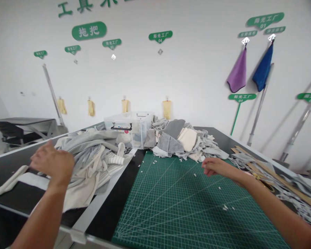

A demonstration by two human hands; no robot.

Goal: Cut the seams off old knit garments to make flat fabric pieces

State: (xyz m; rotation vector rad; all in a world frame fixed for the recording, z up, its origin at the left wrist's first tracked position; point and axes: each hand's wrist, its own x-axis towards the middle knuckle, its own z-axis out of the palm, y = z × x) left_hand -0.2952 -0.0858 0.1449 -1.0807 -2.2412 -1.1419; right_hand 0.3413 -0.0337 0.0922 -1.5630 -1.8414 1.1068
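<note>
My left hand [53,160] is raised over the left end of a heap of grey and cream fabric pieces [93,162]. Its fingers point left, loosely bent and a little blurred, with no cloth visible in them. Below it lie a pale strip [33,180] and a narrow folded cream cloth [10,181]. My right hand [217,167] hovers above the far right part of a green cutting mat [176,197], its fingers half bent and holding nothing I can see. Just beyond it sits a second pile of grey and cream scraps [171,141].
A clear lidded plastic box [132,128] stands between the piles. Wooden strips [280,180], yellow-handled scissors [264,181] and cloth offcuts lie along the right. White bits dot the mat. Behind are a wall with hanging gloves and cloths, poles [259,103], and a desk [28,121].
</note>
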